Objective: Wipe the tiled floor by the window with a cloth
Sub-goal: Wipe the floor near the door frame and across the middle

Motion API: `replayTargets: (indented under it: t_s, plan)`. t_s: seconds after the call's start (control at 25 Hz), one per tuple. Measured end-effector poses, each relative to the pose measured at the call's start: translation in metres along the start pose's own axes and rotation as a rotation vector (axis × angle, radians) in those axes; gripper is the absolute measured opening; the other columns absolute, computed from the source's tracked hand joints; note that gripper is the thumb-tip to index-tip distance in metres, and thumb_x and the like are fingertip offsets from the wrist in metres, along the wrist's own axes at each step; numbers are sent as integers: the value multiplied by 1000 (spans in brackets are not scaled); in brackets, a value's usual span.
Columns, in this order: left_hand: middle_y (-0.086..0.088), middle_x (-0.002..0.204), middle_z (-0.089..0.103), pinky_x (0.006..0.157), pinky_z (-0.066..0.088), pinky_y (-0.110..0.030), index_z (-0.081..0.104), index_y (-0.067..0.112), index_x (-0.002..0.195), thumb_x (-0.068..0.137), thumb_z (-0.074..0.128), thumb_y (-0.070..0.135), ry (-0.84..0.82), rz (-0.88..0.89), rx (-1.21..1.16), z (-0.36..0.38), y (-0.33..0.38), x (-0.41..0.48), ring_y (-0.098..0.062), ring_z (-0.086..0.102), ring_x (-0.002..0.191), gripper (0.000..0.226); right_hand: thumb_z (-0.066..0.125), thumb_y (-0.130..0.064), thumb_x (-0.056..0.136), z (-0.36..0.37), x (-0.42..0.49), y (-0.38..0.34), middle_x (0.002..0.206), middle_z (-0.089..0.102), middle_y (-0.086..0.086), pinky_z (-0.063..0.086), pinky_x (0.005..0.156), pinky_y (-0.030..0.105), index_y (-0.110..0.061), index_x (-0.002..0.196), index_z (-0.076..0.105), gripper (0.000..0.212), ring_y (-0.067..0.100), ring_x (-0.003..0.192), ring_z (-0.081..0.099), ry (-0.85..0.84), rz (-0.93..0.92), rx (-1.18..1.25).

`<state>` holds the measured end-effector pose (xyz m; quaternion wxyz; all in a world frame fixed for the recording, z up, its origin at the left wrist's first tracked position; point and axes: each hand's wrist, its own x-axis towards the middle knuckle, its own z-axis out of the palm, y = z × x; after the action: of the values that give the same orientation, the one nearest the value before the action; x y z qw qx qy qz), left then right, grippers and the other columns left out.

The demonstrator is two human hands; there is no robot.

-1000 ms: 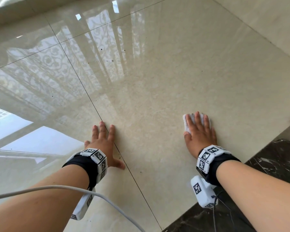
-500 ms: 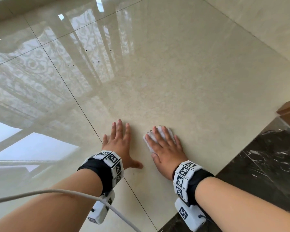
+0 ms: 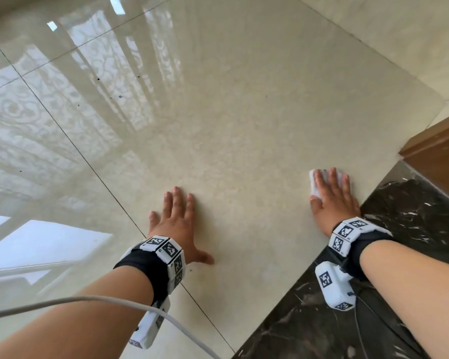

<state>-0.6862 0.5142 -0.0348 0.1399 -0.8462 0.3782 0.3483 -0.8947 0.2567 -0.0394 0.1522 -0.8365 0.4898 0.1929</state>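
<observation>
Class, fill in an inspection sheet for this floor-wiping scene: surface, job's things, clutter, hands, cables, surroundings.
Surface: glossy beige tiled floor, dark grout lines, window reflection at left.
Job's things: white cloth flat on the tile under the right hand.
Clutter: a few dark specks on the far tiles.
Hands: left hand flat on the floor, holds nothing; right hand presses the cloth with straight fingers.
Cables: pale cable crosses the left forearm.
Surroundings: dark marble strip and wooden trim at right.
</observation>
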Motion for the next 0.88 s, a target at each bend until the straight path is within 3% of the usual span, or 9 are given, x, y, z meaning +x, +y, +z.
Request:
replayTargets:
  t_s: [0.12, 0.28, 0.44, 0.6, 0.88]
  plan:
    - [-10, 149, -45, 119, 5, -54, -36, 17, 144, 47, 70, 86, 20, 10, -5, -5, 4, 1, -29, -32, 143, 159, 31, -35, 101, -6, 4, 10, 160, -21, -9, 5, 120, 46, -40, 153, -6, 63, 20, 147, -19, 38, 58, 2]
    - [-9, 150, -44, 119, 5, -54, -34, 18, 145, 47, 70, 85, 26, 16, -3, -7, 1, 2, -28, -32, 143, 159, 27, -36, 101, 4, -8, -8, 156, -31, -11, 1, 120, 49, -43, 150, -16, 65, 20, 145, -26, 16, 49, 2]
    - [-9, 150, -44, 119, 3, -54, -34, 18, 146, 47, 70, 86, 17, 24, 2, -4, 1, -1, -28, -32, 143, 158, 23, -40, 99, 34, -50, -39, 143, -50, -13, -13, 116, 46, -46, 140, -35, 71, 19, 136, -42, -27, -205, -66]
    - [-9, 150, -44, 120, 2, -54, -33, 19, 146, 48, 71, 85, 23, 35, 2, -2, 1, -1, -28, -33, 142, 157, 20, -40, 96, 62, -99, -78, 144, -49, -15, -22, 111, 45, -48, 134, -40, 72, 17, 133, -46, -69, -449, -94]
    - [-9, 151, -43, 120, 1, -53, -33, 20, 146, 49, 70, 85, 45, 40, -9, -2, -2, -4, -27, -33, 142, 156, 17, -42, 100, 63, -111, -95, 144, -47, -18, -23, 113, 43, -52, 130, -40, 66, 11, 132, -47, -125, -565, -161]
